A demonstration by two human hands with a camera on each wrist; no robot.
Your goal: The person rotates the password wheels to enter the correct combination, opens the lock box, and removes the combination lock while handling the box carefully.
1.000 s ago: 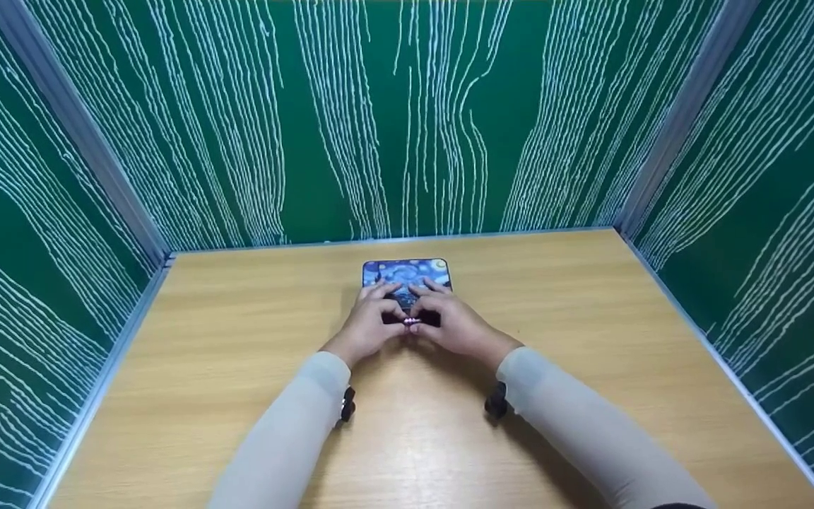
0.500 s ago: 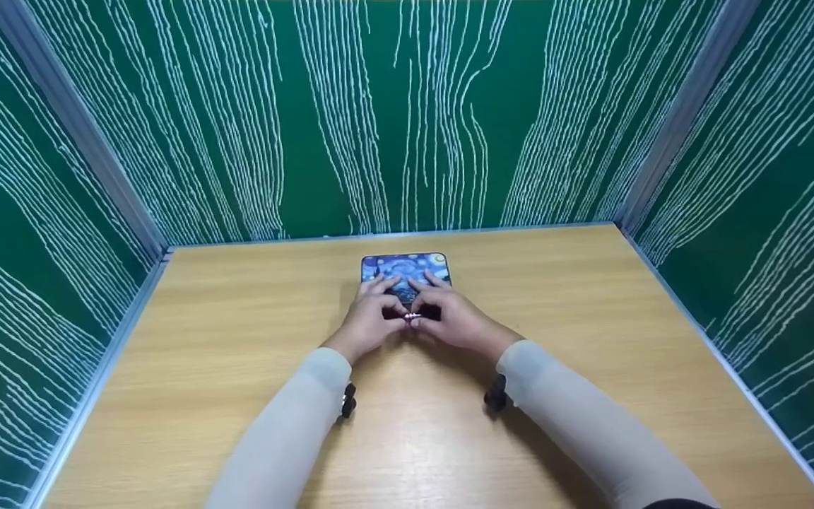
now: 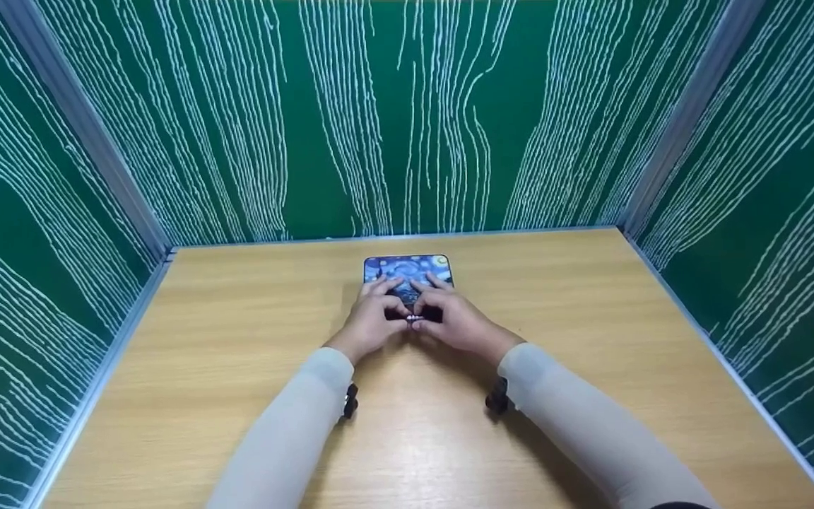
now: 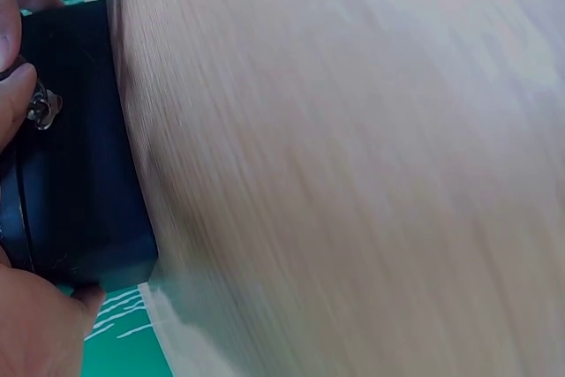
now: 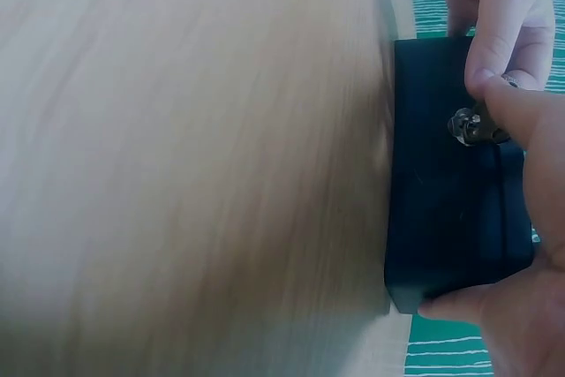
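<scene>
A dark, blue-lidded rectangular box [image 5: 441,209], likely stiff and light, sits on the wooden bench [image 3: 407,438]; left hand [image 3: 372,318] and right hand [image 3: 459,320] pinch its silvery metal clasp [image 5: 462,127], the apt hold, other fingers spread

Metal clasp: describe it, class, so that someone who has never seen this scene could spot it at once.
On the wood-grain table sits a dark box with a blue Starry Night picture on top. The metal clasp is on its near side, small and shiny against that plain, dark surface.
</scene>
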